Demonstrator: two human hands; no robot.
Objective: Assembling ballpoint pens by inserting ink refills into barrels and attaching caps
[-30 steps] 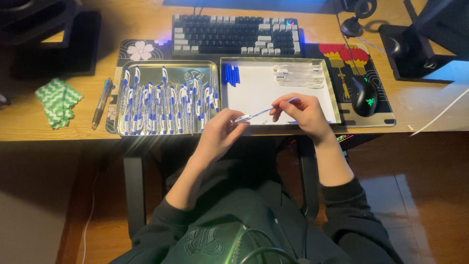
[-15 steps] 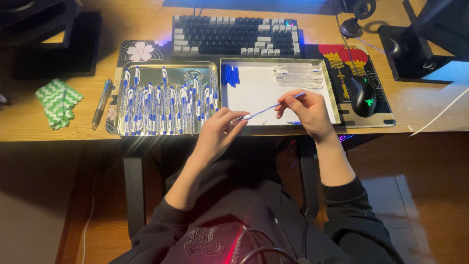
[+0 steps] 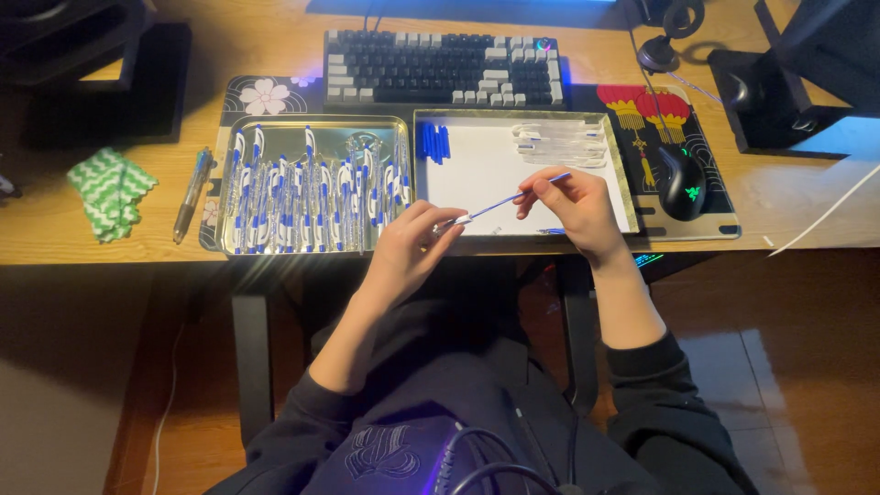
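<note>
My left hand (image 3: pixel 414 246) and my right hand (image 3: pixel 570 203) hold the two ends of one thin blue and clear pen (image 3: pixel 502 203) over the near edge of a metal tray lined with white paper (image 3: pixel 477 174). That tray also holds a few blue caps (image 3: pixel 434 143) at its far left and clear pen barrels (image 3: pixel 561 144) at its far right. A second metal tray (image 3: pixel 275 135) to the left is filled with several blue and white pens (image 3: pixel 312 197).
A keyboard (image 3: pixel 442 66) lies behind the trays. A black mouse (image 3: pixel 681 183) sits on a patterned pad at the right. A loose pen (image 3: pixel 191 194) and a green and white folded cloth (image 3: pixel 110 191) lie on the wooden desk at the left.
Both hands have shifted slightly while still holding the pen; the pen's angle has changed a little. The trays and other things have not moved.
</note>
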